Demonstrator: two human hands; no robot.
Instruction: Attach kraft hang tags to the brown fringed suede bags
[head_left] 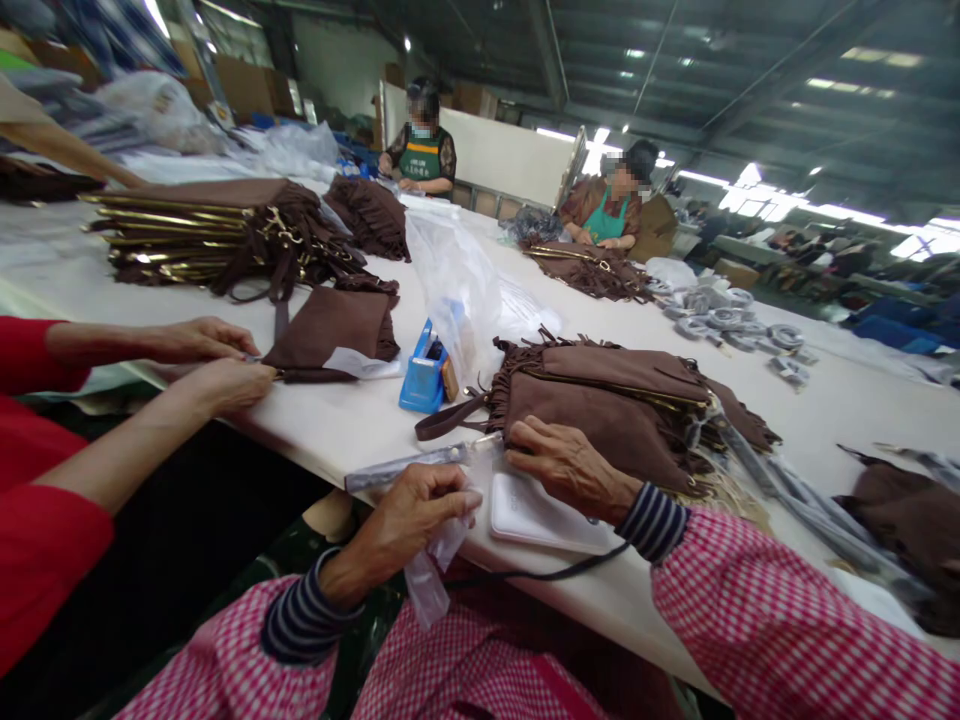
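My left hand (409, 520) is closed on a long strap wrapped in clear plastic film (409, 467), and a loose end of the film hangs below my fingers. My right hand (566, 465) pinches the far end of that strap at the edge of a brown suede fringed bag (615, 400). The bag lies on top of a small stack of the same bags on the white table (360, 420). A white flat pad (540, 515) lies on the table just under my right wrist.
A blue tape dispenser (424, 375) and a clear plastic bag (457, 280) stand ahead. On my left, a person in red sleeves (45, 460) handles another brown bag (334, 325). Stacked bags (217, 230) lie behind. Two people in green aprons work at the far side. Wrapped straps (724, 320) lie on the right.
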